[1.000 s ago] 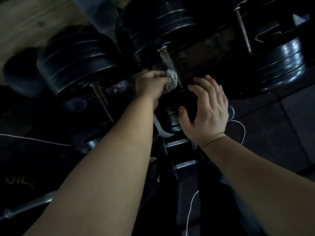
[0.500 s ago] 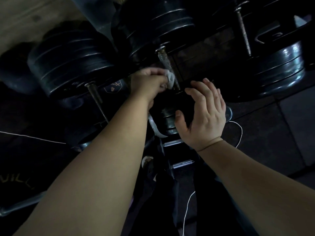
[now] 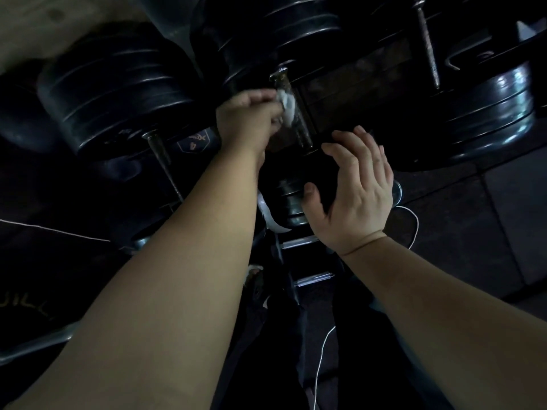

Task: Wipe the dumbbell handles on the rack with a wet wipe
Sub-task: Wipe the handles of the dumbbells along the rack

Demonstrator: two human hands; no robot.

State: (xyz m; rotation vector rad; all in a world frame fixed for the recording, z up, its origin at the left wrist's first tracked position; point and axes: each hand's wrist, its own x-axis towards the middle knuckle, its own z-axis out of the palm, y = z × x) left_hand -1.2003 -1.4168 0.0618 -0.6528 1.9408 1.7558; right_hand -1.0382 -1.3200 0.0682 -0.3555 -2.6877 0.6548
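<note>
left hand (image 3: 248, 116) gripping wet wipe (image 3: 287, 103) against dumbbell handle (image 3: 296, 113), right hand (image 3: 355, 196) spread, holding nothing

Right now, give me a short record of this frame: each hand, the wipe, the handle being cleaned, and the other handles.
left hand: grips the wipe against the middle handle
right hand: open, fingers spread, holds nothing
wipe: white, bunched, on the handle's upper part
other handles: left handle and right handle, both untouched
light: dim
</note>
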